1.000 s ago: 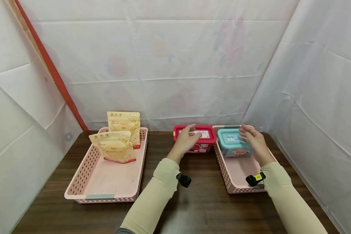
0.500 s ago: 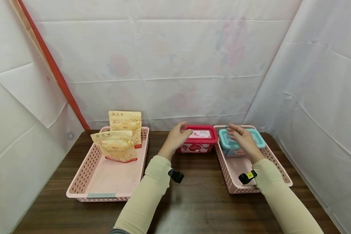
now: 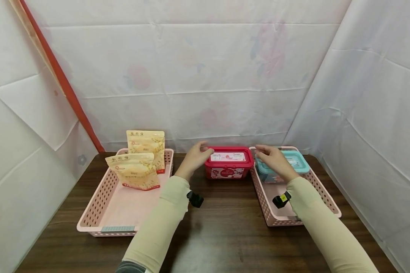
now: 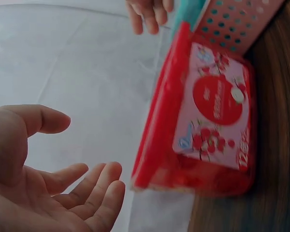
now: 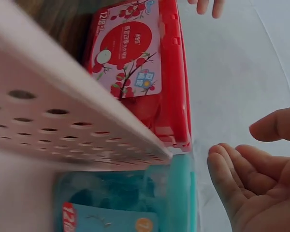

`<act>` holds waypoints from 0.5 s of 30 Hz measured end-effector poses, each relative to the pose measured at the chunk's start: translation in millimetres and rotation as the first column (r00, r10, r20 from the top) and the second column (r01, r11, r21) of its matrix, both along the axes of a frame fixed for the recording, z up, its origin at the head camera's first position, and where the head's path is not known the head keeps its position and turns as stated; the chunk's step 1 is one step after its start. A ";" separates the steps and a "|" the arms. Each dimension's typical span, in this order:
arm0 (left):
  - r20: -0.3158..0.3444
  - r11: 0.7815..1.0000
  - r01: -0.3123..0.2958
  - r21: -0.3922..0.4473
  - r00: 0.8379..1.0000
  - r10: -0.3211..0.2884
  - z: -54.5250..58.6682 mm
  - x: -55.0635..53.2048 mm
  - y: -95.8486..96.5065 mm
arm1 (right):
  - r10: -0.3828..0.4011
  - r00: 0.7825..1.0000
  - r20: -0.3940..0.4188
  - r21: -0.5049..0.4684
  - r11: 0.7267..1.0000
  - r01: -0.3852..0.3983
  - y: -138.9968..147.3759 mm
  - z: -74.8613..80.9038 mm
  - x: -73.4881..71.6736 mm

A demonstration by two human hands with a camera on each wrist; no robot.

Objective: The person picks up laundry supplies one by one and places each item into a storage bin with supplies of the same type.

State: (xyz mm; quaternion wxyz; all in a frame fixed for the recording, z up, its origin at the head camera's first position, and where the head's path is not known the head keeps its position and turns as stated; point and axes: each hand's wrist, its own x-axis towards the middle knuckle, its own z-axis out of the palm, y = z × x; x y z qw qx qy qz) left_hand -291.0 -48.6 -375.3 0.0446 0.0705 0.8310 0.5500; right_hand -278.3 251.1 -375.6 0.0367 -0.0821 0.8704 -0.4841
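Note:
A red lidded plastic box [image 3: 228, 163] with a pink label stands on the table between two baskets. My left hand [image 3: 193, 159] hovers just left of it, fingers loosely bent and apart from it, as the left wrist view also shows. Over the right basket my right hand [image 3: 273, 161] is held with relaxed fingers, between the red box and a turquoise lidded box [image 3: 298, 163]. In the right wrist view that hand [image 5: 261, 174] touches neither box. The turquoise box sits at the back of the right pink basket [image 3: 268, 218], partly hidden by the hand.
On the left, a larger pink basket [image 3: 123, 216] holds two yellow pouches, the front pouch [image 3: 134, 172] and the back pouch [image 3: 148, 142]. The dark wooden table [image 3: 225, 235] extends in front. White curtains [image 3: 191, 76] enclose the back and sides.
The left hand has moved left off the red box's lid to its left side. The right hand has moved left across the turquoise box toward the red one. The boxes have stayed put.

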 end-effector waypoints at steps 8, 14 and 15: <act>0.045 1.000 -0.008 -0.004 0.999 0.008 0.2 -10.2 -11.4 | 0.017 1.000 -0.008 0.139 0.990 -0.016 -6.3 8.2 -11.6; 0.084 0.998 -0.014 0.057 0.996 0.010 -4.2 -15.2 -13.4 | 0.008 1.000 -0.028 0.199 0.980 -0.002 -11.5 10.5 -16.6; 0.091 0.998 -0.021 0.063 0.996 0.015 -5.5 -15.6 -13.3 | 0.007 0.999 -0.033 0.211 0.978 0.000 -12.8 10.6 -17.2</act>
